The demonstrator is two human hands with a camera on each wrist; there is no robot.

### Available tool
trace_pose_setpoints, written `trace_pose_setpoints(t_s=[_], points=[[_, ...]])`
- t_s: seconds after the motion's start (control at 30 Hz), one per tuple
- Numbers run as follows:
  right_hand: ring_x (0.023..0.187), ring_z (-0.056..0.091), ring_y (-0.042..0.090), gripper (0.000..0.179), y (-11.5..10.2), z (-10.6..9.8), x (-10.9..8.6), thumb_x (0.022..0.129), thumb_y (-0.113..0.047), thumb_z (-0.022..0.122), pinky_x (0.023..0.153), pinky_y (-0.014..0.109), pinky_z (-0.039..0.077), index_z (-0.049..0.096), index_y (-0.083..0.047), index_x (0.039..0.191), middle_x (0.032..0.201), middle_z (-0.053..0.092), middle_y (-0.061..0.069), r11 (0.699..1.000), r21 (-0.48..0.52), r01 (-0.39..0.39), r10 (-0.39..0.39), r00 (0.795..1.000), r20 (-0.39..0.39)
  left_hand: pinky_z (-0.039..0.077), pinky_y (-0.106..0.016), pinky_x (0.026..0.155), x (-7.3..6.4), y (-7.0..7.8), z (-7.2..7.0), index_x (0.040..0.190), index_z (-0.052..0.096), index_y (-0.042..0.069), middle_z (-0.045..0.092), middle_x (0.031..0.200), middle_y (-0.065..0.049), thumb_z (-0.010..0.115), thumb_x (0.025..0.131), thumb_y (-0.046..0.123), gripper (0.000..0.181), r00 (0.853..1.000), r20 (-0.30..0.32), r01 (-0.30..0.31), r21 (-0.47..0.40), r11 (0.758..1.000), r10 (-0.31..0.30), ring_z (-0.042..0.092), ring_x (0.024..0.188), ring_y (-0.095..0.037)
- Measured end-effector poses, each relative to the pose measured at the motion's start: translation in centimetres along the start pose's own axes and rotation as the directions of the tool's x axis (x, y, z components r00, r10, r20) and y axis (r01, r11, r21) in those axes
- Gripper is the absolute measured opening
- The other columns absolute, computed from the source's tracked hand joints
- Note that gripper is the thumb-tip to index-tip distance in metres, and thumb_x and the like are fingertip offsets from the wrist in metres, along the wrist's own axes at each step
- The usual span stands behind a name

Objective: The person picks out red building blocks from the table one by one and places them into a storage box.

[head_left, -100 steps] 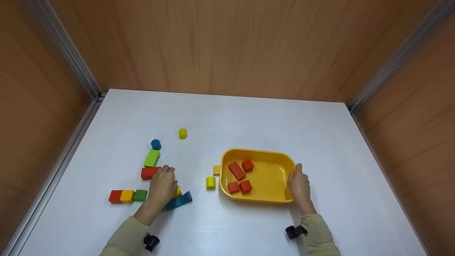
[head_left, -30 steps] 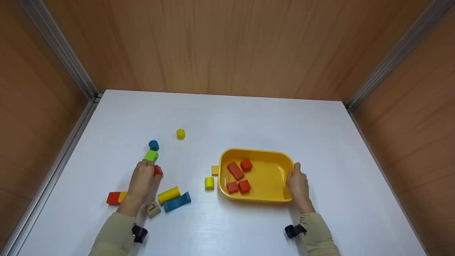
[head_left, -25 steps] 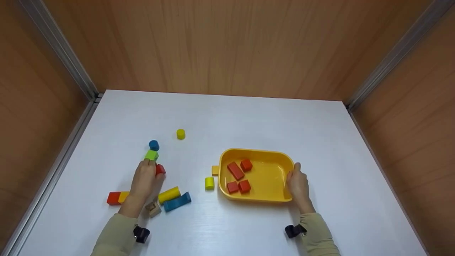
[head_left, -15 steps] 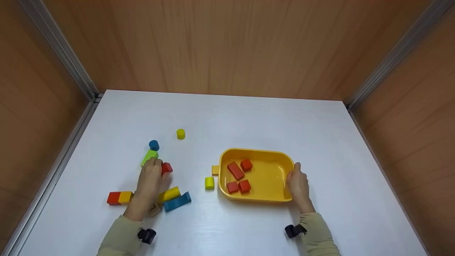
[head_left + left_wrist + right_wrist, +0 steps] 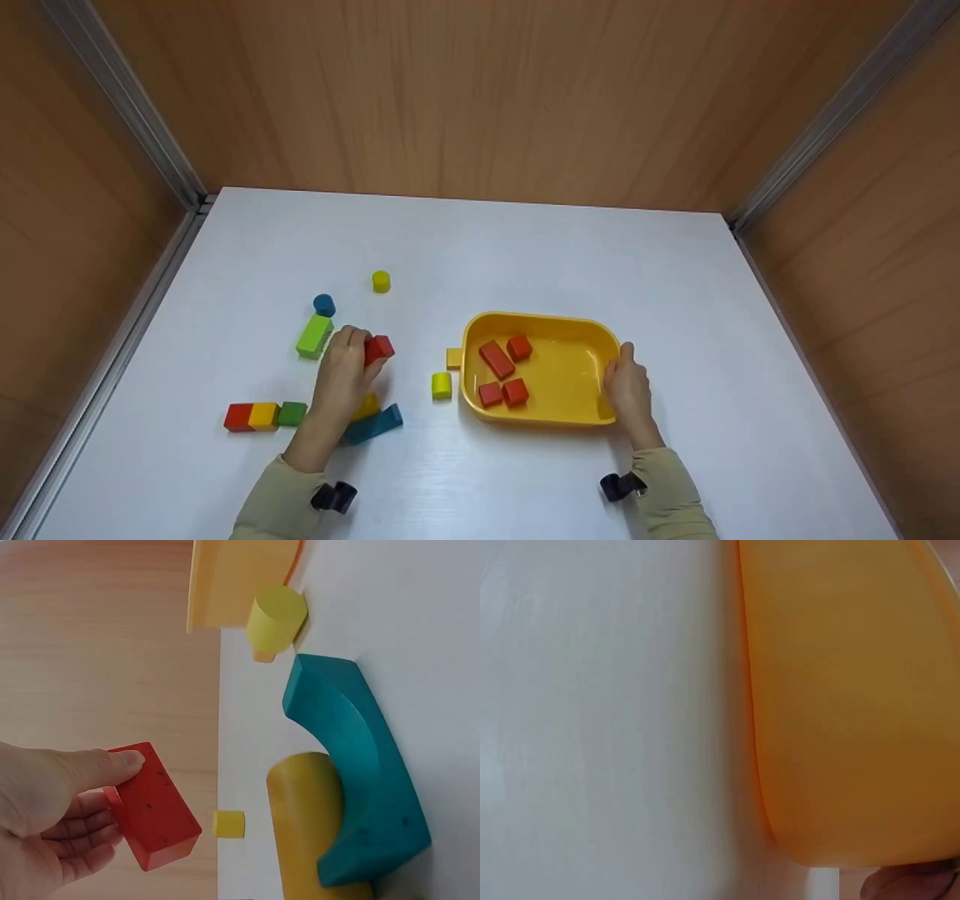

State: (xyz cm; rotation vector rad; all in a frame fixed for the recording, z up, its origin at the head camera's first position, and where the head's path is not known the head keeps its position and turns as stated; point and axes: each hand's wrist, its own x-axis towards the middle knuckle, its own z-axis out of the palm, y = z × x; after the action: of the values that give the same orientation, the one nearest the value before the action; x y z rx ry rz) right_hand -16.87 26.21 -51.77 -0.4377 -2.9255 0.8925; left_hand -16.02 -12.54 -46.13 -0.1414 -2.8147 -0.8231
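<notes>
My left hand (image 5: pixel 341 379) pinches a red rectangular block (image 5: pixel 379 348) between thumb and fingers, left of the tray. In the left wrist view the thumb lies on one face of that block (image 5: pixel 157 814), which is up off the table. Farther right, a yellow tray (image 5: pixel 574 367) carries several red blocks (image 5: pixel 496 360) in its left half. My right hand (image 5: pixel 631 390) grips the tray's right end. The right wrist view shows mostly the tray's outer wall (image 5: pixel 855 705), with a bit of the hand (image 5: pixel 907 883) at its lower corner.
Below the left hand lie a blue arch block (image 5: pixel 379 424) and a yellow cylinder (image 5: pixel 304 802). A red, orange and green row (image 5: pixel 264 417) sits left. Behind are a lime block (image 5: pixel 315 337), a blue cylinder (image 5: pixel 324 305) and a yellow one (image 5: pixel 381 282). Another yellow cylinder (image 5: pixel 442 386) stands beside the tray.
My left hand has taken hold of the red block beside the lime one and carried it right, toward the tray. The right hand and tray stay put.
</notes>
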Motion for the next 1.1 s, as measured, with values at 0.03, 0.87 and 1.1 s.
trace_pose_setpoints(t_s=[0.03, 0.87, 1.1], points=[[0.050, 0.043, 0.020, 0.015, 0.0, 0.0, 0.0, 0.091, -0.007, 0.039, 0.041, 0.027, 0.035, 0.035, -0.001, 0.104, 0.066, 0.047, 0.010, 1.000, 0.000, 0.002, -0.002, 1.000, -0.003, 0.046, -0.042, 0.081, 0.0, 0.3, 0.1, 0.102, 0.053, -0.005, 0.052, 0.099, -0.018, 0.072, 0.071, 0.005, 0.038, 1.000, -0.003, 0.000, -0.002, 1.000, 0.000, 0.048, 0.095, -0.030], [0.049, 0.044, 0.020, 0.015, 0.0, -0.1, -0.1, 0.090, -0.007, 0.041, 0.040, 0.027, 0.035, 0.036, -0.001, 0.103, 0.064, 0.048, 0.011, 1.000, -0.025, 0.005, -0.005, 1.000, -0.022, 0.047, -0.032, 0.081, -0.5, 6.2, 2.0, 0.100, 0.056, 0.001, 0.053, 0.098, -0.009, 0.075, 0.068, 0.007, 0.038, 0.987, -0.047, -0.156, -0.096, 0.983, 0.152, 0.050, 0.091, -0.021], [0.048, 0.044, 0.019, 0.015, 0.0, -0.1, -0.2, 0.090, -0.007, 0.040, 0.040, 0.026, 0.035, 0.037, 0.000, 0.104, 0.064, 0.048, 0.010, 1.000, -0.012, 0.017, -0.017, 0.999, -0.033, 0.047, -0.030, 0.080, -0.2, 7.5, 2.6, 0.096, 0.056, 0.000, 0.053, 0.093, -0.009, 0.076, 0.067, 0.006, 0.036, 0.963, -0.101, -0.260, -0.109, 0.959, 0.250, 0.050, 0.086, -0.021]])
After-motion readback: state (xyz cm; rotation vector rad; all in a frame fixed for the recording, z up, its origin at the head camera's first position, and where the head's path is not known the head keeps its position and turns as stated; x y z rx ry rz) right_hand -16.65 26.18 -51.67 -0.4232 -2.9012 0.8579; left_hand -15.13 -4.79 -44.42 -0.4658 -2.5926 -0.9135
